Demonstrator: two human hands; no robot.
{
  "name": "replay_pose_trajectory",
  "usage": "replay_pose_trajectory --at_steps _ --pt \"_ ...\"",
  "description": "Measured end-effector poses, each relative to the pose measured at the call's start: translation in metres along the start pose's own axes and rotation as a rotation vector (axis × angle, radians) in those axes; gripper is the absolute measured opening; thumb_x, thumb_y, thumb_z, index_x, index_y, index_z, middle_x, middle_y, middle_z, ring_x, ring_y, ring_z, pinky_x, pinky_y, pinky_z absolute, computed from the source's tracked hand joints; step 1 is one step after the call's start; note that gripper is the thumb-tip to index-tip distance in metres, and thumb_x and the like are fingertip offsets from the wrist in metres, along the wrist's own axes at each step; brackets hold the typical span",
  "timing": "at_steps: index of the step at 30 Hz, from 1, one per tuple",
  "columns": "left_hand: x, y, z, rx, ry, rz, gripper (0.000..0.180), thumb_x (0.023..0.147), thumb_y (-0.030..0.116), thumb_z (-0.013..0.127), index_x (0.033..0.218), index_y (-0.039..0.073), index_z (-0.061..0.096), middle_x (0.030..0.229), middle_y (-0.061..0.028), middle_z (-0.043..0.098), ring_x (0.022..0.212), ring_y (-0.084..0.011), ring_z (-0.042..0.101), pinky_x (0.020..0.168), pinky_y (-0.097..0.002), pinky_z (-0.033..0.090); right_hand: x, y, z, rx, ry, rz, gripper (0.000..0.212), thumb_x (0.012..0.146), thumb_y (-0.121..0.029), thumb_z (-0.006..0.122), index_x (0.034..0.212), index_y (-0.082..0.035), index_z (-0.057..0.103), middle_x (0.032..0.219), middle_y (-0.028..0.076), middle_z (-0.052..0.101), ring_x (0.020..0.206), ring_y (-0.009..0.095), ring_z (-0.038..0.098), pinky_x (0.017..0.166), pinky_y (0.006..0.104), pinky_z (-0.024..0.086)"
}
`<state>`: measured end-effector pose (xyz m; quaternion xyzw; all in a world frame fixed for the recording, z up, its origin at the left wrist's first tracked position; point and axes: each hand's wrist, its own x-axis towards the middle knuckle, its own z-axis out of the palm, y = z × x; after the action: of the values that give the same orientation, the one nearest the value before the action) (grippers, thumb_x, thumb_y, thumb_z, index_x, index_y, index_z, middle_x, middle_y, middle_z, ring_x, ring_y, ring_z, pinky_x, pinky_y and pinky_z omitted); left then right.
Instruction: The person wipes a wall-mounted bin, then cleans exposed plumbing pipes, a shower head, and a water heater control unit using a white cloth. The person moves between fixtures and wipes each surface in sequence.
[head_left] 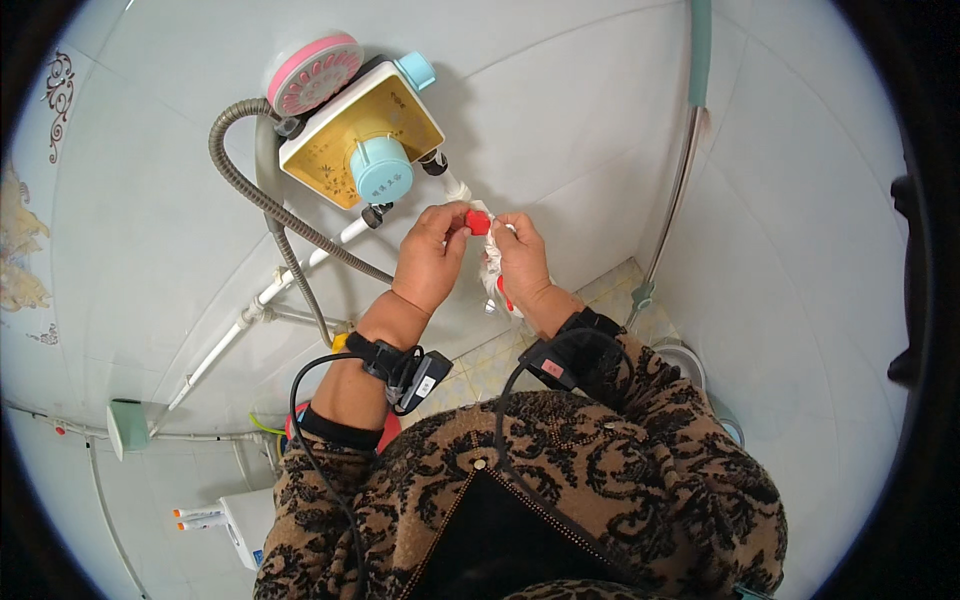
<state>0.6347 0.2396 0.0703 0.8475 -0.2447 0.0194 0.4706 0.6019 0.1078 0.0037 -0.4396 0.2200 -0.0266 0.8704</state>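
Note:
Both my hands are close together below the right side of a gold-faced shower control box (345,150) on the wall. My left hand (432,258) pinches a small red cap-like piece (479,222), whose exact kind I cannot make out. Close beside it, the fingers of my right hand (522,262) are closed at the edge of a white crumpled wrapping (489,258). That wrapping hangs down between the hands, with another bit of red (504,290) showing lower in it. My right fingertips are partly hidden.
A pink-rimmed shower head (318,74) and light blue knobs (382,170) sit on the box. A ribbed metal hose (240,180) loops left of it; a white pipe (245,318) runs down the wall. At right stands a metal pole (672,210). A basin (683,362) is near my right arm.

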Motion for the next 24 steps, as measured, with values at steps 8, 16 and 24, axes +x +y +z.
replay_pose_trajectory --at_steps 8,16,24 --pt "0.002 -0.007 -0.002 -0.056 -0.013 0.019 0.024 0.09 0.003 0.06 0.114 0.004 0.063 0.105 -0.0173 0.066 0.091 -0.0327 0.067 0.08 -0.0362 0.055 0.01 0.023 -0.01 0.449 0.011 0.278 0.013 0.096 -0.015 0.06 0.102 -0.004 0.057 0.084 0.009 0.059 0.069 0.021 0.058 0.06 0.0355 0.052" --pt "-0.015 -0.026 0.011 -0.257 0.096 -0.038 0.021 0.093 0.006 0.06 0.113 0.001 0.063 0.104 -0.0162 0.066 0.091 -0.0284 0.066 0.082 -0.0342 0.053 -0.022 -0.025 -0.028 -0.367 -0.097 -0.139 0.01 0.086 -0.006 0.068 0.092 -0.003 0.06 0.091 0.009 0.063 0.076 0.019 0.062 0.068 0.0338 0.052" --pt "-0.027 -0.041 0.025 -0.43 0.059 -0.172 0.017 0.092 0.005 0.062 0.109 0.0 0.064 0.1 -0.0144 0.068 0.086 -0.0243 0.066 0.08 -0.033 0.053 -0.018 -0.097 0.035 -1.828 -0.352 -1.373 0.013 0.076 -0.008 0.066 0.088 -0.007 0.061 0.091 0.009 0.058 0.081 0.027 0.059 0.069 0.0372 0.048"
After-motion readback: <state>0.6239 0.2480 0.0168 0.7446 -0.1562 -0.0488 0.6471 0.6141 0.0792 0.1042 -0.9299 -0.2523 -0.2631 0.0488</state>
